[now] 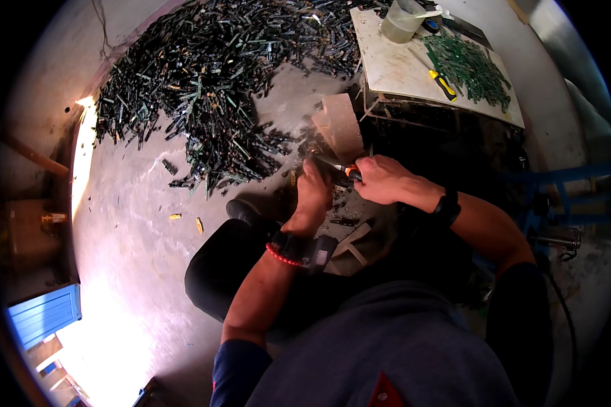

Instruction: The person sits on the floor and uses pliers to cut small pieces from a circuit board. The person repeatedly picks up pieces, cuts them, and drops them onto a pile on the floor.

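My right hand (384, 179) is closed around the orange-and-black handle of a hand tool (353, 172), whose metal end points left toward my other hand. The tool's exact kind is not clear. My left hand (313, 191) is beside the tool's metal end, thumb up; whether it holds a small piece is hidden by the fingers and blur. Just beyond both hands stands a pale, rough block (342, 127), perhaps brick or stone. Dark debris lies around the block and under my hands. A large heap of narrow dark strips (209, 91) covers the floor ahead and to the left.
A white board (387, 66) at the upper right bears green strips (463, 68), a yellow-and-black screwdriver (443, 85), a plastic container (401, 21) of liquid and a roll of blue tape (431, 25). Small yellow pieces (199, 225) lie on the floor. Blue metal framing (555, 178) stands at right.
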`<state>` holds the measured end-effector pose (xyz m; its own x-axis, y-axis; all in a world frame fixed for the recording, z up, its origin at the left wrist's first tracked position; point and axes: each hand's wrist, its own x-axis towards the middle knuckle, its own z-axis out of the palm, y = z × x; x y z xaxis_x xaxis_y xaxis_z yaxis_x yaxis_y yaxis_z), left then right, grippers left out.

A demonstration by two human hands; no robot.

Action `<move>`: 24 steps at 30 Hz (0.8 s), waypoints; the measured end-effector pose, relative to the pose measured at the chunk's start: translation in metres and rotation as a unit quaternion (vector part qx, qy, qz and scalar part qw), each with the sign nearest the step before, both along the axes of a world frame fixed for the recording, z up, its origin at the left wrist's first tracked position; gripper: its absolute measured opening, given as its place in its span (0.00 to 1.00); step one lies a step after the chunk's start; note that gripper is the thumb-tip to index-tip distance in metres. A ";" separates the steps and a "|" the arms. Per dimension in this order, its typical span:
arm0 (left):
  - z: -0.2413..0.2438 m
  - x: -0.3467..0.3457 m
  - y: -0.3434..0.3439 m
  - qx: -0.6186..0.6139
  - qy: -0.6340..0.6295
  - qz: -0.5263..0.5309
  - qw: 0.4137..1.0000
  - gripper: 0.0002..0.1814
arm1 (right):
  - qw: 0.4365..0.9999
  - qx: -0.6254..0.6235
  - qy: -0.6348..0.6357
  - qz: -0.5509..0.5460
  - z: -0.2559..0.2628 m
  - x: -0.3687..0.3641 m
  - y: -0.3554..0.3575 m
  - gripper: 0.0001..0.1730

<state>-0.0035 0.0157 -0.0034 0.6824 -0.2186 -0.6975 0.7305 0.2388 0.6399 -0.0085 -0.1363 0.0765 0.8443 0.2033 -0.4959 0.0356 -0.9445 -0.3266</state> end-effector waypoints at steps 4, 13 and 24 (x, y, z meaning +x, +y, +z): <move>0.010 0.004 0.010 -0.095 0.049 -0.010 0.994 0.30 | 0.868 0.326 0.327 -0.181 -0.012 0.007 -0.019 0.07; 0.025 0.026 0.007 -0.239 0.131 -0.034 0.962 0.29 | 0.669 0.586 0.400 -0.221 -0.014 0.007 -0.036 0.09; 0.010 0.028 0.006 -0.199 0.105 -0.028 0.974 0.29 | 0.971 0.201 0.120 -0.053 -0.025 0.002 -0.038 0.18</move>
<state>0.0244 0.0217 0.0066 0.5130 -0.5338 -0.6722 0.8543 0.3933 0.3397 -0.0065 -0.1745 0.0510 0.7408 0.3388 -0.5800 -0.1784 -0.7332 -0.6562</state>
